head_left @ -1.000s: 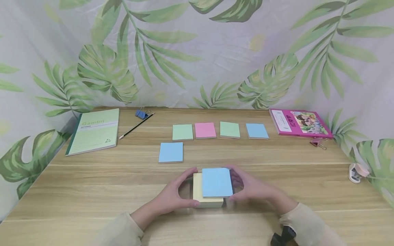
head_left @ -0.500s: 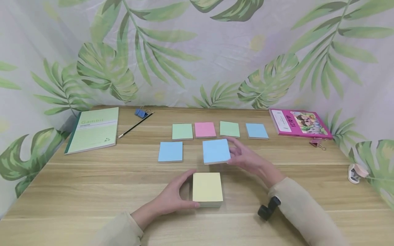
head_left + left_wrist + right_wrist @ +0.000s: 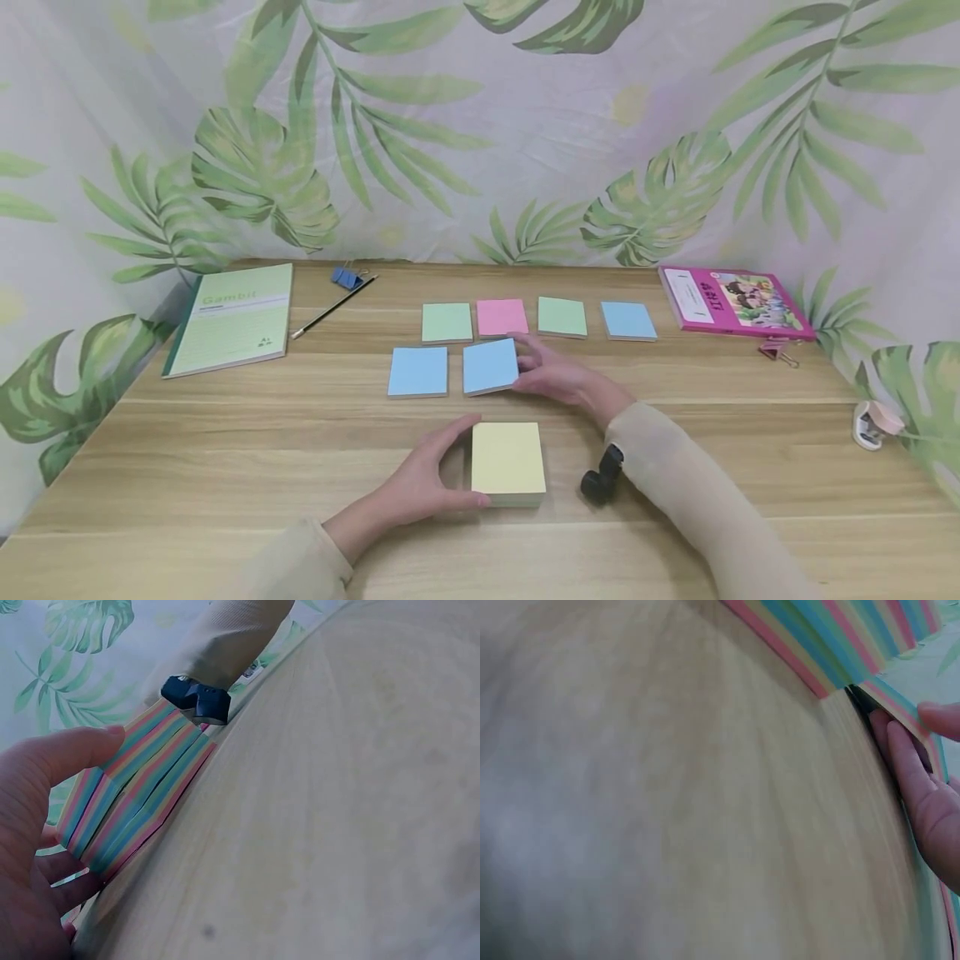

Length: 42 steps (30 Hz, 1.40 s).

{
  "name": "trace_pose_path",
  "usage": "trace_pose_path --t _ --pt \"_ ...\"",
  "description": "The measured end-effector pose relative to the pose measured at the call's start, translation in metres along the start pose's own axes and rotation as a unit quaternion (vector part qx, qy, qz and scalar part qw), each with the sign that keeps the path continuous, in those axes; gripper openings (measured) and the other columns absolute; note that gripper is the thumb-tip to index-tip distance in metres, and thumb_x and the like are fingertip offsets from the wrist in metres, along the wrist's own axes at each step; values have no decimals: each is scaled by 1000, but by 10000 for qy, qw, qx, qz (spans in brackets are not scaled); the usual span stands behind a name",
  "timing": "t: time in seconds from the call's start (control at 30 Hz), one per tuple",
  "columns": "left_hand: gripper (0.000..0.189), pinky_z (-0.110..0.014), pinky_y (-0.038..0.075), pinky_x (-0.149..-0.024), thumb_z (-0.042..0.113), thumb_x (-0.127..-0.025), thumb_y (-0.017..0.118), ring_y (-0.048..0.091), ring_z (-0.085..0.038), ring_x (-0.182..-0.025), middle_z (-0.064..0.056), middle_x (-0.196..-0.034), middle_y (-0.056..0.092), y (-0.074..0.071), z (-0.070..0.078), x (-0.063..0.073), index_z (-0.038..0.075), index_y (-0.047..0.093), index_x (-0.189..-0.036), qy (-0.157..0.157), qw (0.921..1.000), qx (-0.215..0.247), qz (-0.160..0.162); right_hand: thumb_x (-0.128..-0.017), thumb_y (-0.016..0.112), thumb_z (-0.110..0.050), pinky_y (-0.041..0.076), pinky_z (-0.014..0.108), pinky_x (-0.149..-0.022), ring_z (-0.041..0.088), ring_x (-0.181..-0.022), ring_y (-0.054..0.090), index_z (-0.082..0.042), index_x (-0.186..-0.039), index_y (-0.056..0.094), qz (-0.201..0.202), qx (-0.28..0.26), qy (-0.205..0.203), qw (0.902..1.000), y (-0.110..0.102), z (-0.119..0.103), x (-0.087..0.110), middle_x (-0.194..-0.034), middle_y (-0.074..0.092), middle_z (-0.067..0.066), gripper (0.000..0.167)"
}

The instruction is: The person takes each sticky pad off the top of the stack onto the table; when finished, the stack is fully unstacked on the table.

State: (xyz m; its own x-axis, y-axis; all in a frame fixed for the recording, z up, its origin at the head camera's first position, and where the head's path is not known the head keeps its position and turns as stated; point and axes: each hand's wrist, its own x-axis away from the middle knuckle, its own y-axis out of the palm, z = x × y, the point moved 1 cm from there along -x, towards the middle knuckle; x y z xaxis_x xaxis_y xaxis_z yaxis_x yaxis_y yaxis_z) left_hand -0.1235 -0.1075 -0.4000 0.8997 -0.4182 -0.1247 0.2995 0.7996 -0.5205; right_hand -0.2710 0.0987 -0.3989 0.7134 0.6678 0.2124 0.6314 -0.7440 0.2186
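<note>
My left hand (image 3: 420, 482) grips the left side of a stack of sticky note pads (image 3: 508, 458) with pale yellow on top. In the left wrist view the stack's edges (image 3: 139, 795) show bands of pink, yellow, green and blue. Farther forward, my right hand (image 3: 557, 375) pinches a blue sticky note pad (image 3: 489, 365) by its right side. This pad is slightly tilted and close beside another blue pad (image 3: 417, 371) on the table. In the right wrist view, the thumb is above the held pad (image 3: 898, 712) and fingers are under it.
Behind is a row of pads: green (image 3: 447, 322), pink (image 3: 502, 317), green (image 3: 562, 317) and blue (image 3: 628, 320). A notebook (image 3: 232, 321), pencil (image 3: 333, 307) and blue binder clip (image 3: 347, 277) lie left; a pink book (image 3: 738, 300), red binder clip (image 3: 777, 350) and small white-and-pink object (image 3: 873, 423) lie right.
My right hand has lifted the blue pad off the stack, carried it forward, then left to beside the other blue pad. My left hand has stayed on the stack.
</note>
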Motion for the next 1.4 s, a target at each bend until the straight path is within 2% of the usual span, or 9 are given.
trace_pose_path --t 0.17,0.33,0.5,0.63,0.83,0.97,1.1,1.23,1.4 --pt "89 -45 23 -95 44 -60 75 30 -19 -118 3 -128 37 0 -1 0 16 33 -133 -2 10000 -46 12 -74 52 16 40 37 -85 30 -99 50 -17 -139 7 251 243 33 9994 2 1 -3 -126 32 27 85" --pt "89 -46 24 -94 46 -59 74 30 -20 -117 4 -129 37 0 -1 1 17 33 -133 -3 10000 -80 39 -78 55 9 37 37 -88 28 -105 46 -19 -138 12 370 459 67 9982 -1 0 6 -127 34 23 80" --pt "89 -46 23 -95 45 -59 75 29 -20 -118 3 -129 36 1 0 1 16 33 -133 -52 10000 -12 16 -79 56 4 36 38 -90 30 -111 42 -15 -138 14 238 274 26 9993 -11 -4 26 -132 29 22 75" --pt "89 -45 23 -95 44 -59 75 29 -19 -118 3 -129 36 1 1 0 16 33 -133 -70 10000 31 -16 -82 52 4 33 42 -91 38 -113 36 -8 -138 12 -134 446 -380 9982 -14 -13 49 -133 22 28 70" --pt "89 -45 23 -95 42 -59 76 29 -19 -118 2 -129 37 1 0 0 15 34 -133 -30 10000 39 27 -81 52 4 29 48 -93 44 -115 28 -7 -137 14 -603 964 -997 9885 3 -20 80 -130 23 31 69" --pt "89 -45 24 -95 42 -59 76 30 -19 -118 2 -128 38 1 0 0 14 34 -132 56 9999 35 81 -79 59 -3 25 48 -94 41 -119 23 -6 -137 10 -935 1190 -971 9837 20 -8 90 -133 21 28 76" --pt "89 -44 24 -95 43 -59 75 31 -18 -117 2 -128 38 1 -1 0 13 34 -132 117 9999 66 72 -77 65 -12 26 45 -95 36 -118 29 -7 -138 5 -1202 1539 -813 9774 32 6 93 -134 20 25 85" --pt "89 -44 24 -95 43 -59 75 31 -17 -117 3 -127 39 2 -2 -1 13 34 -132 120 9999 89 59 -73 69 -17 33 40 -91 31 -109 42 -8 -138 5 -1123 1955 -797 9710 41 14 95 -131 23 21 92" --pt "89 -45 24 -95 44 -59 75 31 -19 -117 2 -128 38 2 -1 0 13 34 -132 125 9999 44 98 -69 73 -18 34 35 -91 22 -106 44 -10 -137 12 -657 2656 -790 9586 47 21 98 -126 33 10 92"
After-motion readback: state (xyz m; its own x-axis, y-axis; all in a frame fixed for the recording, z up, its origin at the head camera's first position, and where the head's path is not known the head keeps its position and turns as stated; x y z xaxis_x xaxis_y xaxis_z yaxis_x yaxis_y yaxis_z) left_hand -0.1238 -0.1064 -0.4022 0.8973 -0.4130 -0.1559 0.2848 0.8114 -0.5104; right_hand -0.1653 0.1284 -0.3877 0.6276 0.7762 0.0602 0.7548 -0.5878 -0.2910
